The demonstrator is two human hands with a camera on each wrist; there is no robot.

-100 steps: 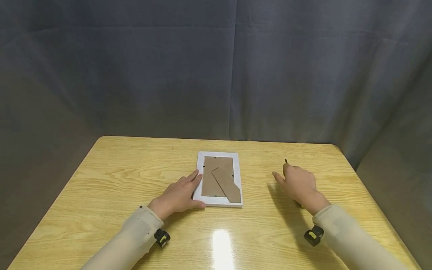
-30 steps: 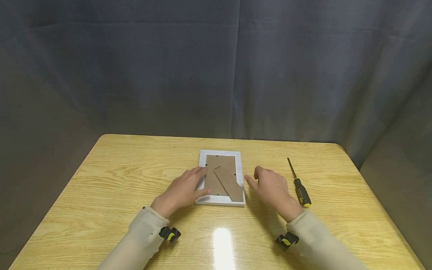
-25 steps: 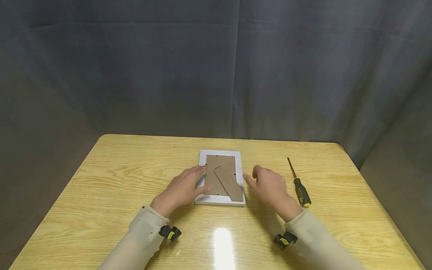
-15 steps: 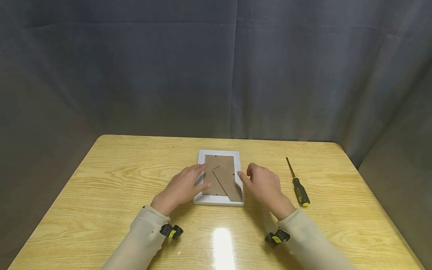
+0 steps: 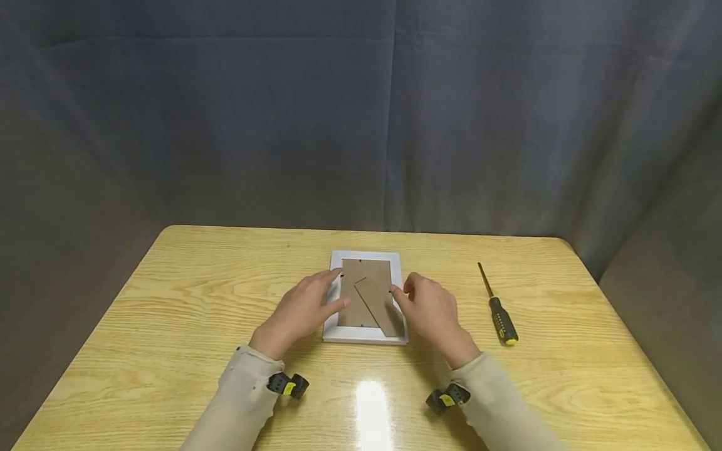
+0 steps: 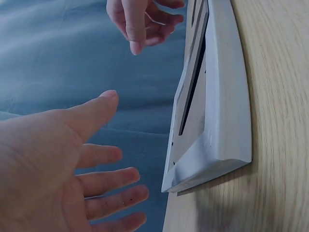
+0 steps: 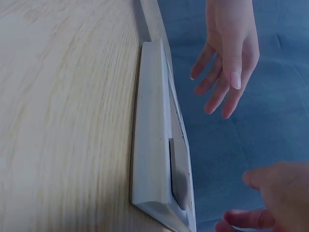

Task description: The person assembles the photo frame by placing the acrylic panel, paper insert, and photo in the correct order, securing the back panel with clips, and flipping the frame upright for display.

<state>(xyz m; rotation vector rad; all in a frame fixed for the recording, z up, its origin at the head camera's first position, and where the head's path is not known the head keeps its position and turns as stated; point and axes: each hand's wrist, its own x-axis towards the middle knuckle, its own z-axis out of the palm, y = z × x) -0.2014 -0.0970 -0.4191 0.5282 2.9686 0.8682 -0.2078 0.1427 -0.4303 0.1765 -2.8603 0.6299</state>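
Observation:
A white picture frame (image 5: 355,336) lies face down on the table, its brown backing board (image 5: 369,267) and angled easel stand (image 5: 389,322) facing up. Small dark tabs show along the backing's edges. Over the frame's left side hovers my left hand (image 5: 296,310), fingers extended, thumb spread; the left wrist view shows it apart from the frame (image 6: 229,96). My right hand (image 5: 431,313) hangs above the frame's right edge, thumb out and fingers loosely bent, with nothing visible in it. In the right wrist view it is partly cut off, raised off the frame (image 7: 150,125).
A screwdriver (image 5: 504,322) with a black and yellow handle lies to the right of the frame, shaft pointing away. The wooden table (image 5: 169,300) has rounded far corners. Dark grey curtains (image 5: 271,125) hang behind it and at both sides.
My right hand left the screwdriver on the table and moved left to the frame's right edge. My left hand lifted from the frame's left side and shifted slightly over it.

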